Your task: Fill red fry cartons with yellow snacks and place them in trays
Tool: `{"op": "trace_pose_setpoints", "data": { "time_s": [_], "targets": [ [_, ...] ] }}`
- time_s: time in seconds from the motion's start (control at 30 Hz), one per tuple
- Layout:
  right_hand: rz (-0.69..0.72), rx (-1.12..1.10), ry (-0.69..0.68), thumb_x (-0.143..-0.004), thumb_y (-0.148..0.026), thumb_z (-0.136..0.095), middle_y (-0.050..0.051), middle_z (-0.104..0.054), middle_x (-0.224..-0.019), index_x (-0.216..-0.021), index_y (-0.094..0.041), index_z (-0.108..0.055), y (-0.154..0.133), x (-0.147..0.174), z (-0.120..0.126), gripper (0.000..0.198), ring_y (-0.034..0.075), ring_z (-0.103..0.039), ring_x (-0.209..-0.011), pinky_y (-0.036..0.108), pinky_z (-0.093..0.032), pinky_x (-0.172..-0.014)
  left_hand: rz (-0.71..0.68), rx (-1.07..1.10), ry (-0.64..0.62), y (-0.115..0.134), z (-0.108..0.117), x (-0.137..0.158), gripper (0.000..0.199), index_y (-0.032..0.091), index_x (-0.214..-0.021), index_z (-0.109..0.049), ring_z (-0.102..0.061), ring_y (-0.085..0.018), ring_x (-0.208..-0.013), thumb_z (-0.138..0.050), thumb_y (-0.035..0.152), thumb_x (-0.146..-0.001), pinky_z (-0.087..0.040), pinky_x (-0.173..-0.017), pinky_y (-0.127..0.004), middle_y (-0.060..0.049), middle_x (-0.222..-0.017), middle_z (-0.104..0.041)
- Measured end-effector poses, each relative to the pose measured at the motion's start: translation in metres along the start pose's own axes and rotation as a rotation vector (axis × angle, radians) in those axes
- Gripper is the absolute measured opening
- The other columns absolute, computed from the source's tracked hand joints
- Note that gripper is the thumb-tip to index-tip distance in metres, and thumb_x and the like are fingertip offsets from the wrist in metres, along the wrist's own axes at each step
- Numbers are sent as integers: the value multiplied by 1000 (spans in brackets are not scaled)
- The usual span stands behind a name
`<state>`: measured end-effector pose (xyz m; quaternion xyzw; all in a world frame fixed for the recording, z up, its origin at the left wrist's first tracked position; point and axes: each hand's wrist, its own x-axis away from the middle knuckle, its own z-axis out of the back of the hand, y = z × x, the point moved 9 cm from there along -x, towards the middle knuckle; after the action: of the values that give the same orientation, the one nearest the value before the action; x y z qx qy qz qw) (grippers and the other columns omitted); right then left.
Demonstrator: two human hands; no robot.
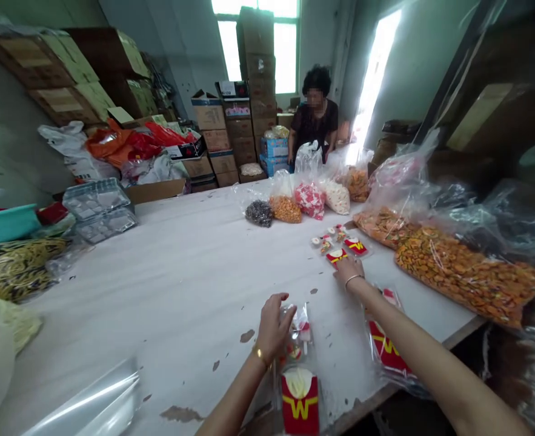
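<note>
My left hand (274,326) is at the top of a clear plastic bag (304,345). Its thumb and forefinger are apart. Inside the bag lie small pink, white and red pieces and a red piece shaped like a fries carton (300,402) with a yellow emblem. My right hand (349,272) reaches forward to a smaller red fries-carton piece (337,255), its fingers spread at the near edge; whether they grip is partly hidden. Beside it lies another such red piece (355,245), with small decorated pieces (326,242) behind. Beneath my right forearm is a second filled bag (388,348).
Bags of orange pieces (467,272) line the white table's (180,290) right side. Smaller bags of dark, orange, pink and white pieces (310,200) stand farther back. Clear film (94,399) lies front left, a turquoise basin (6,225) far left. A person (315,124) stands beyond the table.
</note>
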<state>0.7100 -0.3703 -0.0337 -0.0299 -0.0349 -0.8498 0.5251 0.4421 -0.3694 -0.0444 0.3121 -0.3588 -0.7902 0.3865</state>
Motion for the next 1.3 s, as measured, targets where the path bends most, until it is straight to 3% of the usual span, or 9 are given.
{"op": "trace_pose_setpoints", "data": {
  "time_s": [0.07, 0.2, 0.37, 0.53, 0.63, 0.93, 1.1, 1.2, 1.3],
  "targets": [
    [37, 34, -21, -80, -35, -62, 12, -65, -107, -100, -22, -66, -17, -6, -2, 25, 23, -54, -110, 35, -40, -85, -49, -38, 18, 5, 13, 17, 31, 25, -115, -53, -54, -22, -113, -51, 38, -87, -44, -95, -38, -8, -119, -58],
    [143, 72, -102, -81, -38, -59, 11, -66, -109, -100, -22, -67, -69, -10, -8, 26, 23, -57, -107, 34, -41, -84, -51, -72, 0, 2, 52, 61, 20, 24, -102, -60, -56, -21, -107, -48, 35, -90, -45, -94, -37, -8, -110, -61],
    [351, 81, -218, -83, -38, -54, 16, -65, -108, -97, -16, -67, -174, -4, -31, 29, 29, -58, -104, 40, -43, -82, 86, -178, 147, -27, 135, 125, 19, 21, -99, -60, -56, -19, -101, -46, 32, -91, -45, -92, -35, -8, -103, -61],
    [547, 74, -260, -85, -31, -48, 21, -66, -107, -100, -11, -69, -277, 51, -43, 32, 32, -61, -102, 41, -45, -79, 316, -447, 436, -79, 241, 193, 18, 20, -93, -58, -56, -20, -94, -45, 33, -91, -44, -86, -34, -7, -95, -61],
    [659, 53, -267, -86, -30, -46, 21, -67, -104, -99, -10, -70, -323, 103, -44, 33, 31, -63, -98, 39, -46, -77, 442, -594, 544, -110, 283, 215, 18, 20, -85, -57, -56, -20, -89, -45, 32, -90, -42, -82, -33, -6, -90, -61],
    [913, -40, -376, -85, -44, -51, 13, -72, -91, -84, -17, -71, -394, 251, -41, 33, 26, -67, -86, 32, -47, -70, 639, -814, 403, -166, 284, 209, 15, 19, -86, -56, -54, -21, -88, -50, 33, -87, -34, -74, -31, -6, -91, -60],
    [1112, -278, -287, -77, -61, -56, 11, -64, -113, -115, -21, -61, -398, 263, -15, 56, 27, -59, -104, 38, -44, -88, 547, -691, 427, -170, 292, 220, 18, 21, -76, -56, -55, -20, -81, -45, 30, -88, -33, -69, -30, -3, -80, -61],
    [1383, -243, -253, -54, -73, -67, 17, -31, -149, -145, -22, -27, -392, 256, -14, 112, 39, -27, -135, 56, -16, -110, 472, -593, 447, -171, 295, 226, 23, 21, -73, -56, -54, -19, -75, -45, 35, -88, -35, -68, -30, -2, -75, -60],
    [1559, -139, -328, -49, -76, -67, 17, -11, -156, -150, -24, -6, -383, 247, -34, 128, 42, -6, -140, 59, 6, -110, 406, -508, 429, -168, 289, 227, 28, 20, -72, -57, -53, -17, -70, -44, 38, -89, -35, -66, -29, -2, -72, -59]
  ]
}}
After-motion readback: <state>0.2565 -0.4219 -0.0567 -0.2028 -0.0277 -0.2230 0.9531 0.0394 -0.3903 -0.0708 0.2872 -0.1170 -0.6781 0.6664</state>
